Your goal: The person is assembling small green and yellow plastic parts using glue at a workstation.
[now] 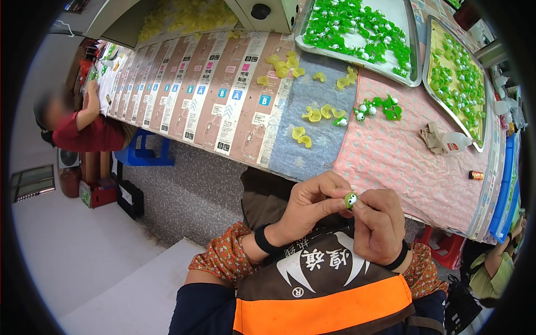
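Between my fingertips, just off the table's front edge, is a small green-and-white toy head (350, 200) with dark eyes. My left hand (312, 204) pinches it from one side with thumb and forefinger. From the other side the thumb and forefinger of my right hand (381, 223) grip it too. Ahead on the cloths lie several loose yellow translucent pieces (318, 114) and a small cluster of green-and-white toy parts (379, 108). How the pieces of the held toy fit together is too small to tell.
A metal tray (416, 78) of green-and-white parts stands at the back, with a second tray (474, 146) to its right. A clear bottle (456, 142), a crumpled rag (432, 138) and a small orange-and-black cylinder (476, 175) lie at right. A person in red (89, 125) works at far left.
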Action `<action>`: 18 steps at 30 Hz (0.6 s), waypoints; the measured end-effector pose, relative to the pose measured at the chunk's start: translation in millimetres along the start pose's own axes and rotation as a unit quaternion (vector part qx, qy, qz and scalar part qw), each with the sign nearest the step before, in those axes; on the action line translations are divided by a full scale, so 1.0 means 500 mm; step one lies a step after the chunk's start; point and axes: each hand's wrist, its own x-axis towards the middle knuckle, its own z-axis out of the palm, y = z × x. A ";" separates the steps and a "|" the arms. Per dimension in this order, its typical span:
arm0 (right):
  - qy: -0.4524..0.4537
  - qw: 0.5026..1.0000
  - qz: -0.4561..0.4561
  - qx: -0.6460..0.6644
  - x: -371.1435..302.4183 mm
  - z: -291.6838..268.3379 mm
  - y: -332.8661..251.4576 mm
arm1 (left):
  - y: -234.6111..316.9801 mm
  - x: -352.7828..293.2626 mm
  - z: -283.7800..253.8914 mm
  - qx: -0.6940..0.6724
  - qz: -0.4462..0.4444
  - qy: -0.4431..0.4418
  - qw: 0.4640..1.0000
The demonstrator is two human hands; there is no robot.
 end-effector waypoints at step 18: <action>0.013 0.996 0.071 0.044 0.005 0.005 0.001 | 0.015 -0.003 0.002 0.088 0.011 0.004 0.996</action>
